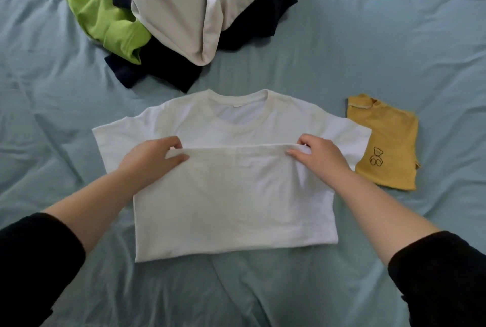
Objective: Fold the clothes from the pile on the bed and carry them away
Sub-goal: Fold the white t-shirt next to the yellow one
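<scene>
Wrinkled pale blue bed (pixel 394 37), white T-shirt (pixel 231 200) flat at centre, left hand (pixel 152 158) and right hand (pixel 319 154) pinching its folded-up hem, unfolded pile (pixel 189 16) behind, folded yellow shirt (pixel 386 142) beside right

Looking down on a bed (pixel 394 24) covered in a pale blue, creased sheet. A white T-shirt (pixel 231 208) lies flat at the centre, neckline away from the viewer, its lower half doubled up over the chest. The left hand (pixel 153 157) pinches the left end of the folded-over hem and the right hand (pixel 319 154) pinches the right end. Both forearms emerge from pushed-up black sleeves (pixel 34 255). Just beside the shirt, on the right, lies a folded yellow top (pixel 389 137) with a small outlined teddy bear. Beyond the shirt sits an unfolded pile (pixel 200 11): a lime green garment (pixel 102 19) and crumpled navy and cream clothing
</scene>
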The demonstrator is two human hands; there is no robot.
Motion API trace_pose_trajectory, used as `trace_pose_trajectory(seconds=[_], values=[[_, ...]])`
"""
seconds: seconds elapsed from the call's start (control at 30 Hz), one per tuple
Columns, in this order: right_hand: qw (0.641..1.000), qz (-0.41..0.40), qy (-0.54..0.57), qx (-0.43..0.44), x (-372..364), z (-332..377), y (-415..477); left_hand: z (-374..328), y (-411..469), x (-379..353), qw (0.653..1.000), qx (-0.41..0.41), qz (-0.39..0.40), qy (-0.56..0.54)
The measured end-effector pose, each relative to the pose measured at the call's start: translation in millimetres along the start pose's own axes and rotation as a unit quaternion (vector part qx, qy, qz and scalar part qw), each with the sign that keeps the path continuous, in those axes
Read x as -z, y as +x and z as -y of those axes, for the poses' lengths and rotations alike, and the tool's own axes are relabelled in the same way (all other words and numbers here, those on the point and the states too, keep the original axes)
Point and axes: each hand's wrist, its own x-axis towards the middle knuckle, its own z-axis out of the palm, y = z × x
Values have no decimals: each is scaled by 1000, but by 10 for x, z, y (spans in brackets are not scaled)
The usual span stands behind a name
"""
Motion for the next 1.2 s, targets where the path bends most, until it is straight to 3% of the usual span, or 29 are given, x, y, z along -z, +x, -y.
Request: trace_pose_trajectory(seconds=[0.1,0.27,0.6,0.87,0.97,1.07,1.13,1.2], values=[[999,-14,-30,15,-11,-20,273,69,258,-6,999,3,-35,16],[983,-3,-181,26,-29,-198,364,234,287,-21,992,15,-2,122],[971,-73,-225,39,211,44,826,171,573,289,997,6,-82,13],[958,-83,-274,27,165,10,1207,116,960,286,993,-4,-99,63],[940,-140,-309,33,77,46,1160,69,929,178,980,20,-150,132],[951,-209,-218,63,-199,264,948,-177,753,-86,970,10,-172,174],[959,-165,-188,137,-472,437,771,-342,616,-356,971,-51,-122,197],[954,-72,-238,166,-674,394,660,-268,530,-536,972,-62,-66,215]])
